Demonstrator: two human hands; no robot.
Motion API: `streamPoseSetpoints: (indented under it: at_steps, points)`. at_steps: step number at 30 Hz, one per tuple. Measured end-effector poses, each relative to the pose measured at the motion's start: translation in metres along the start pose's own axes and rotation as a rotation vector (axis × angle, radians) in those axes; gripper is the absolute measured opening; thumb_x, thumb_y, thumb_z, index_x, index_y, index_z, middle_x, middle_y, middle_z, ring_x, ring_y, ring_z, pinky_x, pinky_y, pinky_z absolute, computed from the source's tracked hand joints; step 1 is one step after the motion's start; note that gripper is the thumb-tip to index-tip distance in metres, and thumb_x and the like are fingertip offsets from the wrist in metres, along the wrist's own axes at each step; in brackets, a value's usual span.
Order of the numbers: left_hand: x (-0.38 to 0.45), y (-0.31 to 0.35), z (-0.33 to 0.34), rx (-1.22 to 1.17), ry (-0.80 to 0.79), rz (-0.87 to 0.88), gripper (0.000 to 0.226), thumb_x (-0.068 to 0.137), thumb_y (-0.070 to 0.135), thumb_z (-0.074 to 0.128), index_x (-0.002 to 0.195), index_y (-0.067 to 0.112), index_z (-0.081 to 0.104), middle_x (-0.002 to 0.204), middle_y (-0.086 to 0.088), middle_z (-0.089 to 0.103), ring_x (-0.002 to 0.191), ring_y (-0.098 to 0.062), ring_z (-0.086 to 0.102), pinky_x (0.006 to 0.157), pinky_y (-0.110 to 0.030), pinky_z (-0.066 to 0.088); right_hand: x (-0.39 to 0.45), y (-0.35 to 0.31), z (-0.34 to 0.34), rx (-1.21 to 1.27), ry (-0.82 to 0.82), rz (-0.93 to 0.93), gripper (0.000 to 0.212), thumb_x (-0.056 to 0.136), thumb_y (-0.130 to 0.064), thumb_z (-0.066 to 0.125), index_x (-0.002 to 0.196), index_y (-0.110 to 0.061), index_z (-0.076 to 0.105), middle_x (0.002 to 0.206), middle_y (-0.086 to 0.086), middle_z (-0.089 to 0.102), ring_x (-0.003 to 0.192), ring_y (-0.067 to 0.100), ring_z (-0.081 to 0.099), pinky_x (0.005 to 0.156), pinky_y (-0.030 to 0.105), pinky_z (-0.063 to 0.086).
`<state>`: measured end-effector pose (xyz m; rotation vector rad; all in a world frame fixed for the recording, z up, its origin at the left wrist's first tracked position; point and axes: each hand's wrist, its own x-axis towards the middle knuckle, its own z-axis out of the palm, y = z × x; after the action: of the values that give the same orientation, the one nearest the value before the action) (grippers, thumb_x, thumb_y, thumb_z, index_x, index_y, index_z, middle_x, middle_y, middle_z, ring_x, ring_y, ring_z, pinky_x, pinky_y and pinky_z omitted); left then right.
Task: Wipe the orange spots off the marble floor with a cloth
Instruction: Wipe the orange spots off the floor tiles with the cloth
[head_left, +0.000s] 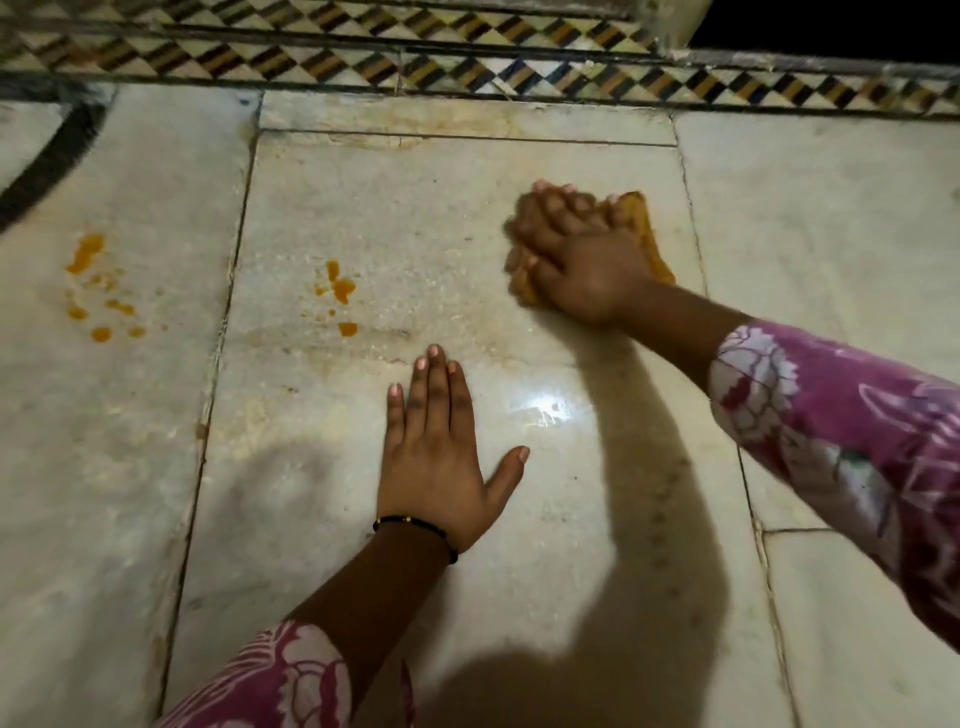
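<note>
My right hand (574, 254) presses a folded orange-yellow cloth (644, 234) flat against the marble floor (519, 571), at the upper right of the central slab. Most of the cloth is hidden under the hand. My left hand (434, 457) lies flat on the same slab, fingers spread, holding nothing. One cluster of orange spots (337, 291) sits on the central slab, left of the cloth. A second cluster of orange spots (98, 286) lies on the slab further left. The marble between the cloth and the nearer spots looks wet.
A mosaic border (467, 67) of dark and light diamond tiles runs along the far edge of the floor. A dark curved inlay (47, 161) crosses the far left slab. Shadows of my arms and head fall on the near part of the floor.
</note>
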<state>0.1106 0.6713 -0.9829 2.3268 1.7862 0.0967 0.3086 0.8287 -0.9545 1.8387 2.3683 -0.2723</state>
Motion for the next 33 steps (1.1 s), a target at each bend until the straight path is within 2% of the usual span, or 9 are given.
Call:
streamPoseSetpoints:
  at_steps: [3,5,10,14,19,22,26,30,33]
  points:
    - [0.001,0.0,0.001,-0.002,0.008,0.001,0.093,0.087,0.067,0.025,0.148,-0.002,0.012,0.157,-0.02,0.007,0.145,-0.031,0.005,0.116,-0.048,0.005,-0.044,-0.022,0.009,-0.036,0.007,-0.283,0.067,0.088,-0.051,0.024,0.15,-0.033,0.007,0.159,0.0,0.001,0.145,0.021,0.002,0.114,0.05,-0.003]
    - [0.0,0.0,0.002,-0.012,0.011,0.002,0.093,0.087,0.067,0.025,0.148,-0.001,0.012,0.157,-0.02,0.005,0.145,-0.031,0.004,0.116,-0.048,0.004,-0.08,-0.004,0.018,-0.026,0.03,-0.319,0.072,0.087,-0.053,0.026,0.151,-0.03,0.003,0.159,-0.003,0.002,0.145,0.017,0.005,0.116,0.047,0.0]
    - [0.0,-0.001,0.003,-0.017,0.008,0.0,0.094,0.087,0.068,0.025,0.149,-0.001,0.008,0.157,-0.019,0.002,0.146,-0.03,0.0,0.116,-0.047,0.002,-0.078,0.058,0.015,-0.015,0.076,-0.002,0.085,0.082,-0.065,0.019,0.151,-0.02,-0.002,0.159,0.006,0.004,0.145,0.022,0.011,0.117,0.047,0.005]
    - [0.001,0.0,0.0,-0.021,-0.008,-0.008,0.094,0.087,0.068,0.025,0.149,-0.001,0.007,0.157,-0.019,0.002,0.146,-0.03,0.0,0.116,-0.048,0.003,-0.011,0.043,0.0,0.008,0.108,0.09,0.078,0.086,-0.059,0.017,0.151,-0.019,0.007,0.159,0.005,0.009,0.146,0.022,0.01,0.116,0.046,0.0]
    - [0.001,0.0,0.0,-0.012,-0.009,-0.006,0.093,0.086,0.067,0.027,0.148,-0.001,0.011,0.157,-0.019,0.004,0.145,-0.031,0.004,0.115,-0.048,0.004,-0.007,-0.035,0.008,-0.027,0.088,-0.236,0.075,0.087,-0.054,0.031,0.151,-0.021,0.011,0.159,0.002,0.012,0.145,0.019,0.01,0.115,0.043,-0.004]
    - [0.0,0.0,0.002,-0.022,0.013,0.003,0.093,0.086,0.066,0.03,0.148,-0.001,0.013,0.157,-0.02,0.007,0.145,-0.031,0.006,0.115,-0.047,0.005,-0.057,-0.03,0.018,-0.024,0.086,-0.337,0.072,0.089,-0.056,0.032,0.151,-0.026,0.011,0.158,-0.005,0.011,0.145,0.014,0.008,0.115,0.044,-0.004]
    - [0.0,-0.001,0.004,-0.04,0.025,0.004,0.093,0.087,0.067,0.028,0.149,-0.001,0.01,0.157,-0.018,0.004,0.146,-0.03,0.002,0.116,-0.047,0.003,-0.09,0.02,0.016,0.041,0.115,-0.162,0.065,0.086,-0.049,0.029,0.148,-0.034,0.02,0.155,-0.007,0.022,0.144,0.016,0.016,0.114,0.051,0.004]
    - [0.0,-0.001,0.003,-0.039,0.016,-0.003,0.094,0.087,0.067,0.027,0.149,-0.001,0.009,0.157,-0.018,0.002,0.146,-0.029,0.0,0.116,-0.047,0.003,-0.033,0.042,0.001,0.107,0.137,0.019,0.06,0.089,-0.046,0.025,0.148,-0.033,0.023,0.156,-0.004,0.022,0.145,0.019,0.015,0.112,0.054,-0.002]
    - [0.0,0.0,0.002,-0.032,0.009,-0.008,0.094,0.087,0.067,0.025,0.149,-0.001,0.008,0.157,-0.017,0.003,0.146,-0.029,0.0,0.116,-0.047,0.004,0.024,0.018,-0.002,0.096,0.147,0.041,0.055,0.095,-0.039,0.028,0.148,-0.029,0.024,0.157,-0.003,0.019,0.145,0.022,0.012,0.112,0.054,-0.004]
